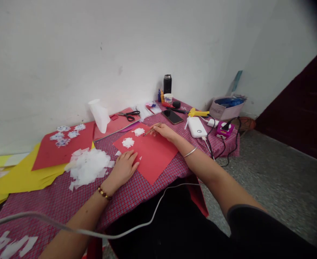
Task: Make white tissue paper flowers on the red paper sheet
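Red square paper sheet (155,158) — near front edge of checked-cloth worktop (131,194), left edge under spread left hand (124,166). Thin brown stick (148,132) pinched in right hand (164,131) — aimed left at white round paper cluster (139,131).

Right hand (162,130) holding stick (148,132), red paper (154,158)

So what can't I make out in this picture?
In the head view:
Tip of the stick in the right hand: too small to tell whether it touches the red paper.
Surface under the left hand: hidden by its palm.
White scraps, lower left: cut off by the picture's edge.
Inside bottom of the box: hidden by its wall.
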A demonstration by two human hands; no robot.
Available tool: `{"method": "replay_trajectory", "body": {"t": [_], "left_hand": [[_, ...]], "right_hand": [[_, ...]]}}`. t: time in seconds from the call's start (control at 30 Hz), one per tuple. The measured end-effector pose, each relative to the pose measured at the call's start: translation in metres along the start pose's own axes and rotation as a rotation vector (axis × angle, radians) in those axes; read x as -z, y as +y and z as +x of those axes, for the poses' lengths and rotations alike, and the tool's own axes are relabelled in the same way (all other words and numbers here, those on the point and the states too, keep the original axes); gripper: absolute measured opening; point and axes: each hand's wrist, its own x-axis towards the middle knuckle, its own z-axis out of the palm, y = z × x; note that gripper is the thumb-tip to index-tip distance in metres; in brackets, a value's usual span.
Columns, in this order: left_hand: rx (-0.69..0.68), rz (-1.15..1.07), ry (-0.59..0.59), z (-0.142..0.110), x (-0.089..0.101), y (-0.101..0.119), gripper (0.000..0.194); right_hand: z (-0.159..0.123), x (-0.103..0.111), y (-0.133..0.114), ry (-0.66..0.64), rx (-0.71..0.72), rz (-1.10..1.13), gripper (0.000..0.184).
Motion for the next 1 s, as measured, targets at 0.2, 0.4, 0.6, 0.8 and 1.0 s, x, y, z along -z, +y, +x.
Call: {"method": "replay_trajectory", "body": {"t": [0.2, 0.4, 0.6, 0.8, 1.0], "left_hand": [[-0.011, -0.017, 0.018, 0.000, -0.003, -0.002, 0.044], [-0.018, -0.002, 0.015, 0.000, -0.001, -0.001, 0.044], [-0.007, -0.004, 0.010, 0.000, 0.001, 0.001, 0.045], [0.001, 0.002, -0.002, 0.000, 0.002, 0.002, 0.045], [0.006, -0.018, 0.006, 0.000, 0.000, 0.001, 0.045]], "right_hand": [[0.005, 0.009, 0.005, 0.166, 0.034, -0.115, 0.034], [0.003, 0.011, -0.001, 0.204, 0.060, -0.110, 0.036], [0.002, 0.003, -0.003, 0.090, 0.090, -0.048, 0.021], [0.002, 0.003, 0.000, 0.040, 0.084, -0.001, 0.018], [0.004, 0.010, 0.001, 0.053, 0.074, 0.036, 0.017]]}}
